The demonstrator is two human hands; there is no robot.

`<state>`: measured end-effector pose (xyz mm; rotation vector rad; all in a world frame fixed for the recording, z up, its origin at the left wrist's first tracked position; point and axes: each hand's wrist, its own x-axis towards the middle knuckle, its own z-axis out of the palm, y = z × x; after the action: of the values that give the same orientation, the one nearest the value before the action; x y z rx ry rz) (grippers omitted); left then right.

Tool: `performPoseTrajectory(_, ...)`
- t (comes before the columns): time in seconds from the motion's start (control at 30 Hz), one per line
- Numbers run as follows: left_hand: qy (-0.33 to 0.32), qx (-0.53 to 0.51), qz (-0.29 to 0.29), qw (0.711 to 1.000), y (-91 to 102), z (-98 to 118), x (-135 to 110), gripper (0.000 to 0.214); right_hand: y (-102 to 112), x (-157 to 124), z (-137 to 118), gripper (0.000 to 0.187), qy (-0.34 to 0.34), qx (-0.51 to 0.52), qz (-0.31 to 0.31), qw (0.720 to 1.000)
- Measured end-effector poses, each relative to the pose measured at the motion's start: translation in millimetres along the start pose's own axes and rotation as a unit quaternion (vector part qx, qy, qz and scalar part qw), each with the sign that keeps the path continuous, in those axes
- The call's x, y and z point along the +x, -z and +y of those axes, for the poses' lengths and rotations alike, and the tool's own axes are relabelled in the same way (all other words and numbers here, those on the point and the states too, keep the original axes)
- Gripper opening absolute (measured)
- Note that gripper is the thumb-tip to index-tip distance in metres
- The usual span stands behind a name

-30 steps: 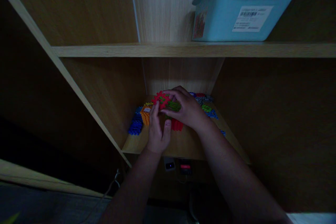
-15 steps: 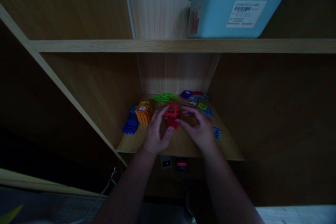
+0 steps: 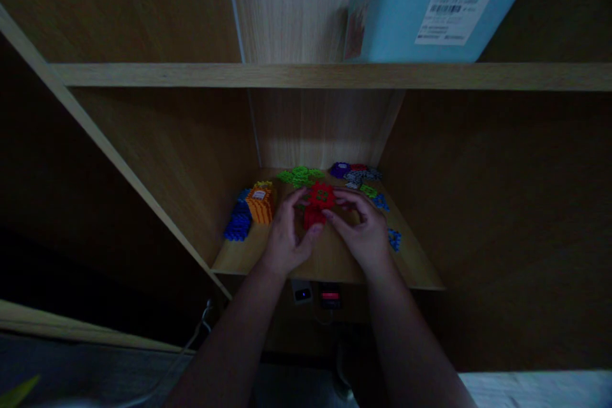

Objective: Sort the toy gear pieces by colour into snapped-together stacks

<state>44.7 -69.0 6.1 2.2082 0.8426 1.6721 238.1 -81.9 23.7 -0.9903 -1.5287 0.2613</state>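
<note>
Both my hands reach into a low wooden shelf compartment. My left hand and my right hand pinch a red block of interlocking plastic pieces from either side, just above the shelf board. Behind it lies a loose group of green pieces. An orange cube of the same pieces stands to the left, with blue pieces beside it.
Purple, grey, green and blue pieces lie at the back right of the board. A light blue plastic box with a label sits on the shelf above. Below the board, small lit devices glow. The surroundings are dark.
The hands drew back from the rear of the shelf with the red block, leaving the green pieces lying there. The red block now sits slightly higher and tilted between the fingers.
</note>
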Motion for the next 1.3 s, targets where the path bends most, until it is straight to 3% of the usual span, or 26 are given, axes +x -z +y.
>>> performPoseTrajectory(0.17, 0.057, 0.041, 0.06, 0.996, -4.7, -8.8, 3.0, 0.046, -1.6, -1.0, 14.2, 0.04, -0.074, -0.016, -0.04, 0.996)
performPoseTrajectory(0.5, 0.098, 0.045, -0.025, 0.994, -7.9, -17.8, 4.2, 0.057, -0.5, -2.7, 18.9, 0.043, -0.087, -0.043, -0.078, 0.992)
performPoseTrajectory(1.3, 0.108, 0.051, -0.026, 0.993, -8.1, -15.4, 4.7, 0.052, 0.6, -2.6, 20.0, 0.042, -0.079, -0.044, -0.099, 0.991)
